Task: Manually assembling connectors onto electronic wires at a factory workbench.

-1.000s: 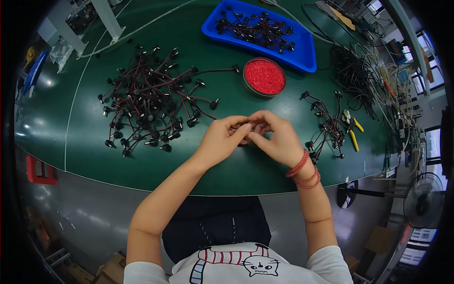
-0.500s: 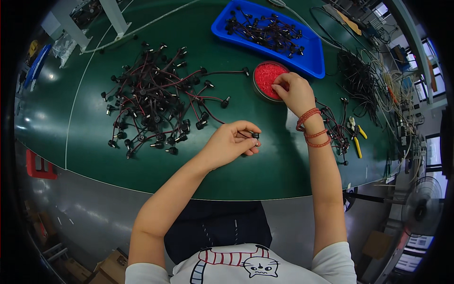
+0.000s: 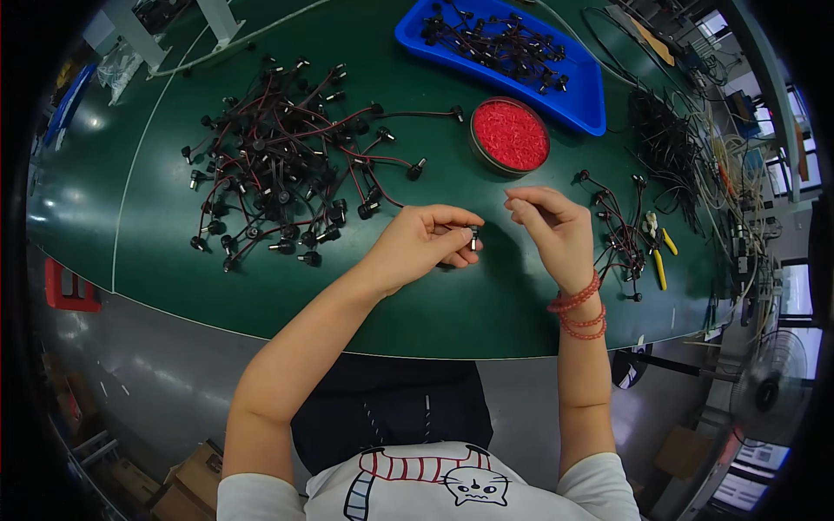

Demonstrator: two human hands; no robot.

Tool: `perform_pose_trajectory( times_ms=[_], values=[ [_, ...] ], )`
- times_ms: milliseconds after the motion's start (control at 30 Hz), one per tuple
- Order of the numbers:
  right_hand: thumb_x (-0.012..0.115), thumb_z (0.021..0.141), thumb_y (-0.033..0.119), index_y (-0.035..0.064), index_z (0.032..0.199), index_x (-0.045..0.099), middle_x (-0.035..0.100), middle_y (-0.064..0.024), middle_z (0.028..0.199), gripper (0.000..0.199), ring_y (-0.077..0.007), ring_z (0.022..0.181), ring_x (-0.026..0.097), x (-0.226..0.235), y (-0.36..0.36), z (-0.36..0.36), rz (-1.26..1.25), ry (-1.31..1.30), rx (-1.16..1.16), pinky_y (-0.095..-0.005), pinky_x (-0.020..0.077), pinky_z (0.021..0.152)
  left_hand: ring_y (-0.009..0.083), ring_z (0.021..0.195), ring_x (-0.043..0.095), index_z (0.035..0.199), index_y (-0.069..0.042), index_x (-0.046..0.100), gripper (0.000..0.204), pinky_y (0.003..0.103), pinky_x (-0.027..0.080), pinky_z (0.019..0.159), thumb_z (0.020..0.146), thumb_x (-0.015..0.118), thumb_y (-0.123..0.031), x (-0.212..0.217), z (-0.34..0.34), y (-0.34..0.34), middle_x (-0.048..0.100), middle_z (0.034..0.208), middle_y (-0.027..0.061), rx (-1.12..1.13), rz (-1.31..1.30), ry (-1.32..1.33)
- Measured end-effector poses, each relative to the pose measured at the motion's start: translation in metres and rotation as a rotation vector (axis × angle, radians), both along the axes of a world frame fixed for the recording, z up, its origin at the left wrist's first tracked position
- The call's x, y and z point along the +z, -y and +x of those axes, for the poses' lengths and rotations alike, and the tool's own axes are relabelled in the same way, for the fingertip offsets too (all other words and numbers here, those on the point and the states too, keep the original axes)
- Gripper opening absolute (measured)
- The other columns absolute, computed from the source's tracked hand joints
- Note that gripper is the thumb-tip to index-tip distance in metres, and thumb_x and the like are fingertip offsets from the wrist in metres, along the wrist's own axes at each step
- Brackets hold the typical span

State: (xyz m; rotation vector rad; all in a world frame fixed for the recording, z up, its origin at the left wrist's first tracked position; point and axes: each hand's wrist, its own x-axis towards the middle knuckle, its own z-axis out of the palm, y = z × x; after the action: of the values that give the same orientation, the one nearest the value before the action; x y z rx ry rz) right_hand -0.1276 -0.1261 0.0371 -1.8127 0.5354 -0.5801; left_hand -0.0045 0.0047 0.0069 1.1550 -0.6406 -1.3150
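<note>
My left hand (image 3: pixel 423 247) is closed on a black right-angle barrel plug (image 3: pixel 474 233), whose metal tip points toward me. From behind that hand its red-and-black cable runs back to the left. My right hand (image 3: pixel 560 236) hovers over the table to the right of the plug, thumb and forefinger pinched; anything between the fingertips is too small to make out. Beyond it stands a round tin (image 3: pixel 480 159) full of small red pieces (image 3: pixel 511 135). A large tangled pile of plug cables (image 3: pixel 282 178) spreads left of my hands.
A blue tray (image 3: pixel 593 108) with more plug cables lies at the back right. Right of my right hand are a few loose plug cables (image 3: pixel 621 234) and yellow-handled cutters (image 3: pixel 660 260). Bundled black wires (image 3: pixel 669 143) lie farther right. Metal posts (image 3: pixel 217 22) stand back left.
My right hand has left the tin and come back toward me, near the left hand, fingers still pinched. The left hand keeps hold of the barrel plug. The view has shifted slightly.
</note>
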Motion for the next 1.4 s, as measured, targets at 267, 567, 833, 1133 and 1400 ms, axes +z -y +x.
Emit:
perform_pose_trajectory(
  times_ms=[267,567,833,1133,1400],
  values=[
    [0.060,0.071,0.002,-0.0022,0.079,0.058,0.058,-0.0037,0.078,0.009,-0.0075,0.067,0.053,-0.009,-0.017,-0.003,0.095,-0.065,-0.020,-0.0176,0.0429,0.056,0.0121,0.071,0.057,0.101,0.004,0.052,0.024,0.021,0.048,0.065,0.083,0.044,-0.010,-0.002,0.001,0.003,0.058,0.083,0.0113,0.028,0.013,-0.046],
    [0.062,0.063,-0.002,0.0011,0.073,0.058,0.053,-0.0056,0.069,0.011,-0.0170,0.063,0.050,-0.014,-0.017,0.006,-0.807,0.116,0.063,-0.0249,0.0404,0.055,0.0118,0.071,0.057,0.100,0.005,0.052,0.023,0.021,0.048,0.065,0.084,0.043,-0.009,-0.004,0.000,0.004,0.057,0.082,0.0100,0.048,0.007,-0.052],
    [0.063,0.058,-0.002,0.0018,0.070,0.057,0.053,-0.0053,0.068,0.014,-0.0195,0.063,0.049,-0.015,-0.020,0.005,-0.921,0.096,0.063,-0.0278,0.0392,0.055,0.0114,0.071,0.057,0.100,0.005,0.052,0.023,0.021,0.048,0.066,0.084,0.043,-0.010,-0.007,0.000,0.005,0.057,0.080,0.0092,0.058,-0.009,-0.075],
    [0.064,0.057,-0.002,0.0023,0.069,0.058,0.053,-0.0052,0.068,0.013,-0.0197,0.064,0.050,-0.015,-0.020,0.005,-0.877,0.080,0.071,-0.0278,0.0401,0.055,0.0101,0.067,0.057,0.099,0.004,0.053,0.023,0.020,0.049,0.063,0.082,0.048,-0.010,-0.006,-0.002,0.006,0.058,0.079,0.0087,0.087,0.003,-0.043],
    [0.061,0.065,-0.002,0.0004,0.074,0.056,0.053,-0.0037,0.072,0.010,-0.0153,0.068,0.052,-0.013,-0.017,0.002,-0.492,0.020,0.118,-0.0249,0.0415,0.059,0.0105,0.065,0.057,0.094,0.005,0.055,0.019,0.020,0.048,0.060,0.080,0.050,-0.008,-0.006,-0.003,0.006,0.058,0.075,0.0085,0.116,-0.026,-0.046]
  ],
)
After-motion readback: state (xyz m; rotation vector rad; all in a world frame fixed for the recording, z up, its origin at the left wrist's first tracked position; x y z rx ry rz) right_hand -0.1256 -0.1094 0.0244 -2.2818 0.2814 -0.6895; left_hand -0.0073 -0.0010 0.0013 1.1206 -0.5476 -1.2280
